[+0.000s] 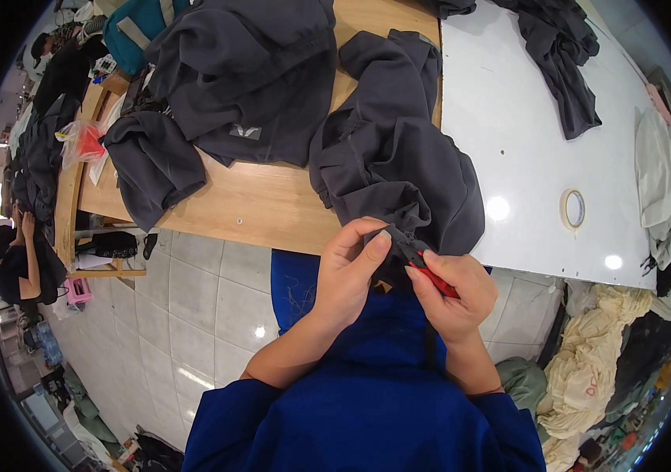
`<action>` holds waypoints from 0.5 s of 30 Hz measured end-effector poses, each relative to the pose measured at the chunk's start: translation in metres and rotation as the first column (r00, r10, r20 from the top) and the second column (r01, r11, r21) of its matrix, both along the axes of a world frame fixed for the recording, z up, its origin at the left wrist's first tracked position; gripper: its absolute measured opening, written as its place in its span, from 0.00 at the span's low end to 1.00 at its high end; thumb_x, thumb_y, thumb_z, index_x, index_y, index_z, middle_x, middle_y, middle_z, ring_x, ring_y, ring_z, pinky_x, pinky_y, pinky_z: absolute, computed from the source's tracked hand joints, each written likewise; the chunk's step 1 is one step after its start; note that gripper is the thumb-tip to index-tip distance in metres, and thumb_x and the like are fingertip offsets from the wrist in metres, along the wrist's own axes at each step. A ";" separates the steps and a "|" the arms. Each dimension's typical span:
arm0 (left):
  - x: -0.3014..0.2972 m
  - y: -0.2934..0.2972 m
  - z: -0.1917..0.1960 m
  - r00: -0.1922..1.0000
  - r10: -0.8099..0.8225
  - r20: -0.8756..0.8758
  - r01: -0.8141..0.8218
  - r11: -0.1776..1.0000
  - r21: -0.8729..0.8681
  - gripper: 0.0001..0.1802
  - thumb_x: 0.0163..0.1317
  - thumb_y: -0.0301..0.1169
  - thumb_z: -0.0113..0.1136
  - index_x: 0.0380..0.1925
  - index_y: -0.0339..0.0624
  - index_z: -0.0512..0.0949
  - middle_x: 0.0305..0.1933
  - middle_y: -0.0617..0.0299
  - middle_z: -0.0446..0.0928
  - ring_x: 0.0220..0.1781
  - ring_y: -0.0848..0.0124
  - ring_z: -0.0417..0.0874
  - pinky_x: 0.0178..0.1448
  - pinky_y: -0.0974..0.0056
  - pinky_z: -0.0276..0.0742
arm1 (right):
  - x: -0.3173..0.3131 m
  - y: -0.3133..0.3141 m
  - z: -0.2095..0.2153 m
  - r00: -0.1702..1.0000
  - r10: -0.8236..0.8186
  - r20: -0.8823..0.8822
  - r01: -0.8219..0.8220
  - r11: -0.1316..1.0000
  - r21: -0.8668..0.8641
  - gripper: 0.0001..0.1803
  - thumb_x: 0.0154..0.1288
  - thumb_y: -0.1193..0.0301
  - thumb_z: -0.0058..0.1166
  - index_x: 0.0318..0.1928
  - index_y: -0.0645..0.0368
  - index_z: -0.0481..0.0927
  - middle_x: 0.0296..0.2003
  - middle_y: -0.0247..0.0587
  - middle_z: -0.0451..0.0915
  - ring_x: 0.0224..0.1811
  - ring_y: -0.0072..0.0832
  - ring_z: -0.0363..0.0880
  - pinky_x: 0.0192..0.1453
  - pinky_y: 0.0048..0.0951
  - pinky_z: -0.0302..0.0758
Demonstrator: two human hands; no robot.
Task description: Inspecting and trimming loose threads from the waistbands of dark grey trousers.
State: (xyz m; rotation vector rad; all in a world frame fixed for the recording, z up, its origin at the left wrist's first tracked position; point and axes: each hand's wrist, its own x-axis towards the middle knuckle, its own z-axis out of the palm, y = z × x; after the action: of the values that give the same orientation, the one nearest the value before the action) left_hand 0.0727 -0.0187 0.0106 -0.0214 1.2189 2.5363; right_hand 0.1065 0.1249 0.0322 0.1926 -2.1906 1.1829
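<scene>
A dark grey garment (398, 149) lies bunched over the near edge of the table, its end gathered between my hands. My left hand (349, 271) pinches a fold of this cloth between thumb and fingers. In my right hand (461, 295) are thread snips (436, 281) with red handles and dark blades, fingers closed round them. The blades point up and left, touching or very near the cloth by my left thumb; the tips are hard to make out. Further left on the table rests another dark grey garment (265, 71) with a small light patch.
The wooden table (272, 193) meets a white tabletop (524, 204), where a tape roll (572, 209) and more dark cloth (564, 75) lie. Cream fabric (587, 362) is heaped at the lower right. On the far left, another person (25, 259) sits handling dark cloth.
</scene>
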 end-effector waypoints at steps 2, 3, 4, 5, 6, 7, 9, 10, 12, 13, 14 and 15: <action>0.000 -0.001 -0.001 1.000 -0.018 -0.003 0.018 1.000 -0.011 0.07 0.68 0.29 0.52 0.42 0.37 0.74 0.44 0.58 0.77 0.46 0.72 0.79 0.54 0.68 0.74 | 0.005 0.003 0.000 0.999 0.014 0.029 -0.013 1.000 -0.028 0.17 0.41 0.79 0.71 0.35 0.62 0.81 0.22 0.37 0.80 0.19 0.24 0.74 0.23 0.20 0.66; -0.001 -0.001 0.002 1.000 -0.020 -0.004 0.020 1.000 -0.011 0.07 0.68 0.29 0.52 0.42 0.37 0.74 0.44 0.58 0.77 0.46 0.72 0.79 0.54 0.68 0.74 | 0.007 0.004 -0.001 0.998 0.033 0.059 -0.030 0.998 -0.057 0.18 0.42 0.79 0.71 0.37 0.62 0.81 0.24 0.36 0.81 0.20 0.21 0.74 0.24 0.19 0.67; -0.001 0.000 0.007 0.999 -0.040 0.019 0.041 0.999 -0.008 0.07 0.69 0.29 0.52 0.42 0.37 0.74 0.45 0.57 0.77 0.47 0.72 0.78 0.55 0.67 0.74 | 0.008 0.002 -0.001 0.998 0.031 0.057 -0.028 0.998 -0.057 0.18 0.42 0.79 0.71 0.37 0.62 0.81 0.24 0.36 0.81 0.20 0.21 0.74 0.24 0.19 0.67; -0.002 0.000 0.010 0.997 -0.061 0.045 0.061 0.998 -0.004 0.08 0.69 0.29 0.51 0.42 0.37 0.74 0.46 0.56 0.77 0.47 0.71 0.78 0.56 0.67 0.73 | 0.009 -0.001 -0.003 0.994 0.015 0.105 0.018 0.952 -0.306 0.20 0.43 0.78 0.71 0.39 0.63 0.80 0.26 0.35 0.81 0.22 0.18 0.73 0.26 0.17 0.68; -0.002 0.001 0.011 0.997 -0.064 0.044 0.064 0.998 -0.004 0.08 0.69 0.29 0.51 0.42 0.37 0.74 0.46 0.56 0.77 0.47 0.71 0.78 0.56 0.67 0.73 | 0.010 -0.003 -0.004 0.988 0.012 0.156 0.073 0.844 -0.532 0.22 0.45 0.77 0.72 0.42 0.64 0.79 0.28 0.33 0.81 0.24 0.15 0.73 0.29 0.16 0.70; -0.003 0.002 0.011 0.997 -0.077 0.020 0.077 0.997 -0.026 0.08 0.69 0.29 0.51 0.42 0.36 0.74 0.46 0.56 0.76 0.48 0.71 0.78 0.56 0.67 0.73 | 0.009 0.001 -0.001 0.969 0.142 0.204 0.009 0.799 -0.601 0.25 0.47 0.75 0.71 0.47 0.65 0.76 0.31 0.32 0.81 0.28 0.13 0.74 0.34 0.15 0.72; -0.002 0.002 0.010 0.996 -0.090 -0.003 0.089 0.995 -0.051 0.08 0.69 0.28 0.50 0.42 0.36 0.74 0.46 0.55 0.76 0.49 0.71 0.77 0.57 0.67 0.72 | 0.001 -0.004 0.004 0.959 0.168 0.227 -0.016 0.834 -0.552 0.23 0.48 0.76 0.71 0.46 0.65 0.77 0.30 0.33 0.81 0.28 0.13 0.74 0.34 0.15 0.72; -0.001 0.002 0.006 0.991 -0.109 -0.081 0.101 0.990 -0.100 0.08 0.69 0.28 0.50 0.42 0.36 0.74 0.47 0.56 0.76 0.49 0.72 0.76 0.57 0.67 0.71 | -0.001 -0.006 0.005 0.948 0.194 0.251 -0.044 0.865 -0.500 0.22 0.49 0.77 0.70 0.45 0.65 0.78 0.29 0.34 0.81 0.28 0.14 0.75 0.34 0.15 0.72; -0.001 0.000 0.001 0.978 -0.133 -0.159 0.110 0.983 -0.146 0.08 0.69 0.27 0.50 0.43 0.36 0.75 0.47 0.56 0.76 0.50 0.72 0.76 0.56 0.68 0.71 | 0.004 -0.005 0.001 0.941 0.164 0.294 -0.038 0.919 -0.391 0.17 0.50 0.79 0.68 0.42 0.65 0.80 0.28 0.34 0.81 0.28 0.13 0.74 0.33 0.14 0.71; -0.001 -0.003 -0.002 0.961 -0.190 -0.203 0.148 0.968 -0.204 0.08 0.68 0.27 0.50 0.43 0.36 0.75 0.46 0.56 0.76 0.49 0.73 0.76 0.56 0.68 0.71 | 0.005 -0.002 0.000 0.948 0.145 0.284 -0.027 0.924 -0.381 0.14 0.51 0.80 0.67 0.40 0.65 0.80 0.27 0.34 0.81 0.28 0.12 0.74 0.32 0.14 0.70; -0.002 -0.006 -0.003 0.938 -0.247 -0.242 0.181 0.947 -0.265 0.08 0.68 0.26 0.50 0.43 0.36 0.75 0.46 0.57 0.76 0.48 0.73 0.76 0.55 0.69 0.71 | 0.007 0.000 -0.001 0.953 0.128 0.274 -0.018 0.928 -0.373 0.12 0.51 0.81 0.66 0.38 0.65 0.80 0.27 0.34 0.81 0.27 0.12 0.74 0.32 0.13 0.70; -0.002 -0.007 -0.001 0.939 -0.246 -0.242 0.179 0.947 -0.266 0.08 0.68 0.26 0.50 0.43 0.36 0.75 0.46 0.57 0.76 0.48 0.73 0.76 0.55 0.69 0.71 | 0.010 0.000 0.000 0.942 0.141 0.305 0.016 0.888 -0.460 0.08 0.55 0.82 0.63 0.36 0.67 0.79 0.26 0.34 0.80 0.27 0.12 0.74 0.32 0.13 0.69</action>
State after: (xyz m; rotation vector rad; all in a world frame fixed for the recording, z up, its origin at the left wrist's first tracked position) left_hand 0.0704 -0.0257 0.0092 0.3962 1.5358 2.2416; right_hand 0.1167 0.1250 0.0327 -0.1484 -2.1114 1.8439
